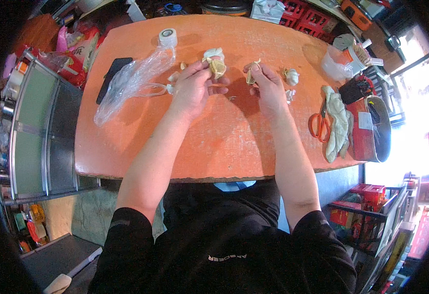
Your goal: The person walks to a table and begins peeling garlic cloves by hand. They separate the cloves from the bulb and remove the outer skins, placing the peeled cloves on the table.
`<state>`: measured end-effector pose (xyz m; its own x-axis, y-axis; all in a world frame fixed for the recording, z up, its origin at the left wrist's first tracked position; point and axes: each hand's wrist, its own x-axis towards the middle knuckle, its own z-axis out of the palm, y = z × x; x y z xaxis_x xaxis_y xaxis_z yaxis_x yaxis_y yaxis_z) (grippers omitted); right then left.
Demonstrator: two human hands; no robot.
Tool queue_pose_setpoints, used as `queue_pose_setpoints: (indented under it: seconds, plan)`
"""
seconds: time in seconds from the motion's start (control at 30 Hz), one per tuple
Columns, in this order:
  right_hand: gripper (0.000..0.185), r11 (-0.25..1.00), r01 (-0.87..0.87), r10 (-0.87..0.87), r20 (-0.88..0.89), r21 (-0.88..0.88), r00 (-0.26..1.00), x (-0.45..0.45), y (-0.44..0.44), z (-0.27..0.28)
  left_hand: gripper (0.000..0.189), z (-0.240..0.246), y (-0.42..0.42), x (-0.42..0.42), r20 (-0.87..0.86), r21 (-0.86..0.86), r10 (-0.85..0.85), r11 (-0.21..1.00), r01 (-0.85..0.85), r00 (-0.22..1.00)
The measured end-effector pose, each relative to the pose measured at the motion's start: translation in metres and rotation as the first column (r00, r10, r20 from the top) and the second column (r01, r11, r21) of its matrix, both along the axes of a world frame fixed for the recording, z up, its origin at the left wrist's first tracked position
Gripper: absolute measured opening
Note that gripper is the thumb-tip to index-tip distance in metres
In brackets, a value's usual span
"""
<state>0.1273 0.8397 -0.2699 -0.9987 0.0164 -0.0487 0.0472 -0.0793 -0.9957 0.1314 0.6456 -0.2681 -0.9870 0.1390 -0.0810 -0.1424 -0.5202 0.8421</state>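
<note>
My left hand (194, 86) pinches a yellowish piece of a garlic bulb (218, 68) between thumb and fingers. A whitish garlic piece (213, 53) shows just behind it; whether the hand touches it I cannot tell. Across a small gap, my right hand (267, 84) grips a dry, papery garlic piece (251, 73) under the thumb. To the right of that hand lies a whole garlic bulb (292, 77), with loose garlic skin (290, 96) nearer me. Pale garlic bits (173, 76) lie left of my left hand, partly covered by it.
On the orange table (214, 147), a clear plastic bag (137, 81) overlaps a dark flat object (113, 75), near a white roll (168, 36). Orange-handled scissors (319, 126), a crumpled whitish cloth (335, 125) and a red container (361, 123) stand along the right. A plastic tub (335, 64) sits behind.
</note>
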Motion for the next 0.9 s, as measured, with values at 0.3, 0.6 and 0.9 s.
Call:
queue_pose_setpoints:
  seconds: [0.3, 0.6, 0.9]
  plan:
    - [0.024, 0.993, -0.096, 0.095, -0.017, -0.068, 0.995, -0.002, 0.000, -0.011, 0.023, -0.002, 0.002, 0.007, 0.035, -0.060, -0.140, 0.988, 0.142, 0.990]
    - [0.022, 0.999, -0.049, 0.048, -0.094, -0.011, 0.994, 0.008, -0.015, -0.005, 0.027, 0.006, 0.008, 0.009, -0.091, -0.591, -0.098, 0.806, 0.025, 0.991]
    - [0.024, 0.972, -0.152, 0.156, -0.007, 0.180, 0.988, 0.005, -0.008, 0.004, 0.027, -0.005, -0.003, 0.002, 0.085, -0.351, -0.022, 0.935, 0.051, 0.996]
